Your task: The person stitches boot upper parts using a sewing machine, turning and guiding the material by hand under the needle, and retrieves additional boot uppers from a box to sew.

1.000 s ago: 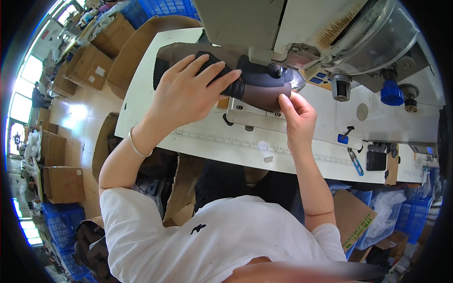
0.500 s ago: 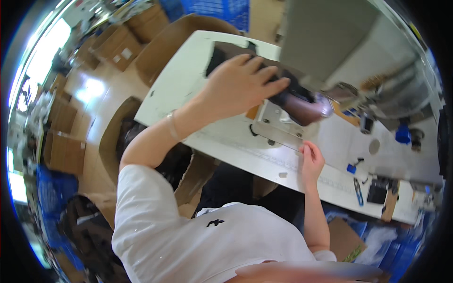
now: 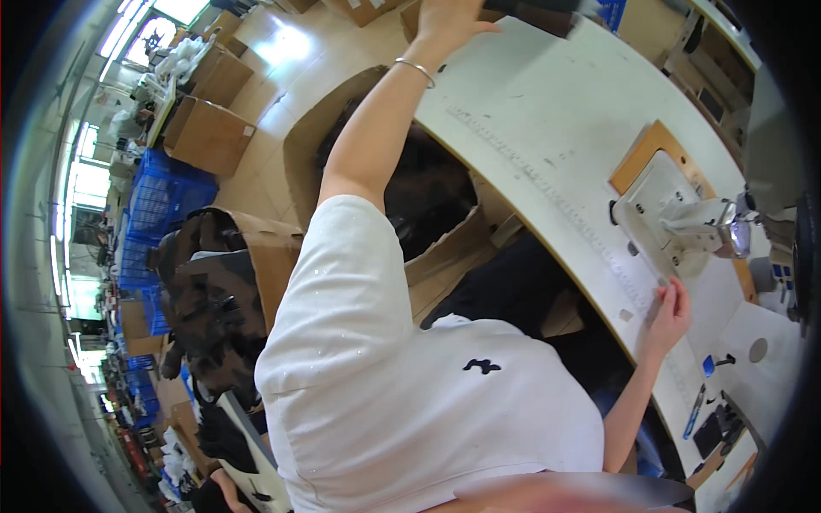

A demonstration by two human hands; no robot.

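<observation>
At the top edge my left hand (image 3: 451,19) reaches over the table's far left end, thumb stretched out and the other fingers cut off by the picture's edge. Against it lies a smeared, dark brown-and-black cloth piece (image 3: 540,12), which seems held by the hand. My right hand (image 3: 671,318) is by the table's front, thumb and fingers pinched together close to the corner of the sewing machine's metal plate (image 3: 646,214). Whatever is between those fingertips is too small to make out. The sewing machine's metal arm (image 3: 705,227) stands over the plate, bare of cloth.
Beside the white table (image 3: 522,103) stands a carton (image 3: 299,128) holding dark pieces. Another carton (image 3: 278,256) is heaped with camouflage-patterned cloth (image 3: 214,299). Small snips (image 3: 694,412) and a blue-ended tool (image 3: 717,364) lie at the right. Blue crates (image 3: 171,192) stand left.
My left hand has swung left from the sewing machine to the table's far end, and the dark cloth has moved with it. My right hand stays by the plate. The view has turned left.
</observation>
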